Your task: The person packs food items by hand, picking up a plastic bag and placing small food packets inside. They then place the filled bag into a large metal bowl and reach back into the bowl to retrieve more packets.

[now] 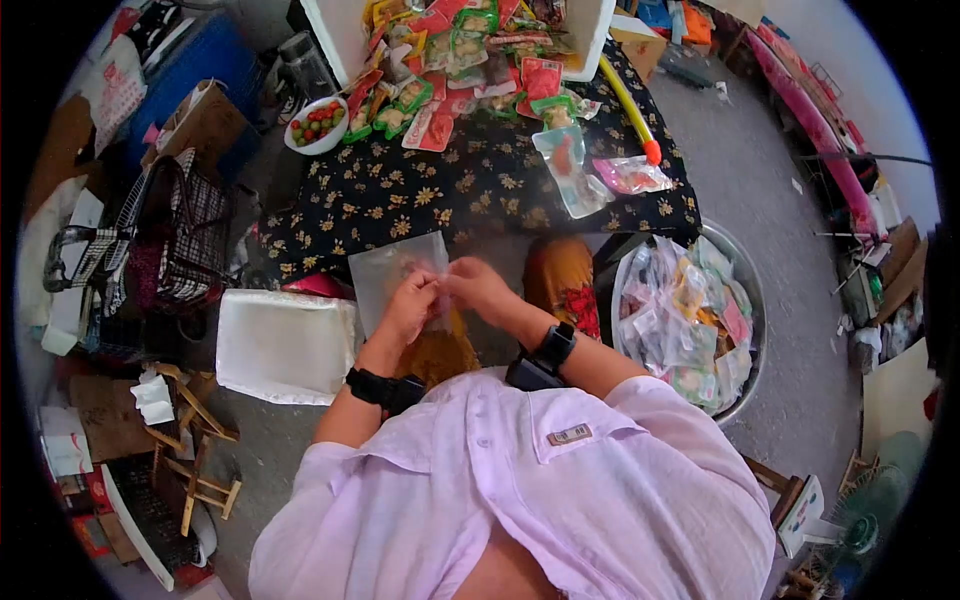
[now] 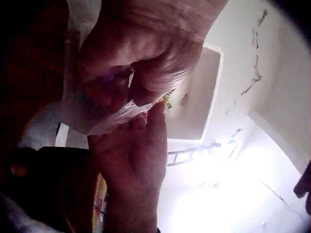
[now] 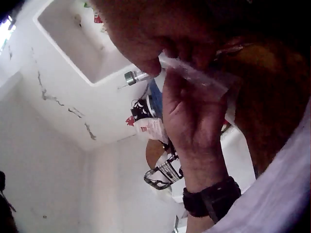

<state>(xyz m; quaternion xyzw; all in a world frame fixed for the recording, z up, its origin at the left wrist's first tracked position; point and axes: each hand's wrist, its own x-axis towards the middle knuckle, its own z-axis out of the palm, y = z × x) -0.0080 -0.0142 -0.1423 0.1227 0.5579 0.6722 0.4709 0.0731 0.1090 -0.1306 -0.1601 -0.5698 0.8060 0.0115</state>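
A clear plastic bag (image 1: 374,278) is held in front of the body, close to the near edge of the cloth-covered table. My left hand (image 1: 408,308) pinches the bag's edge between thumb and fingers. Right beside it, my right hand (image 1: 487,292) grips the same edge, the two sets of fingertips almost meeting. In the left wrist view the bag's film (image 2: 99,121) stretches between both hands. The right wrist view shows a crumpled strip of the film (image 3: 201,81) between the fingers. Some fingertips are hidden behind the hands.
A white foam box (image 1: 603,35) tips colourful food packets (image 1: 465,60) onto the flowered tablecloth (image 1: 400,195). There are a bowl of small fruit (image 1: 317,127), a yellow stick (image 1: 625,100) and two loose packets. A metal basin (image 1: 752,310) of packets stands right; a white foam tray (image 1: 285,345) lies left.
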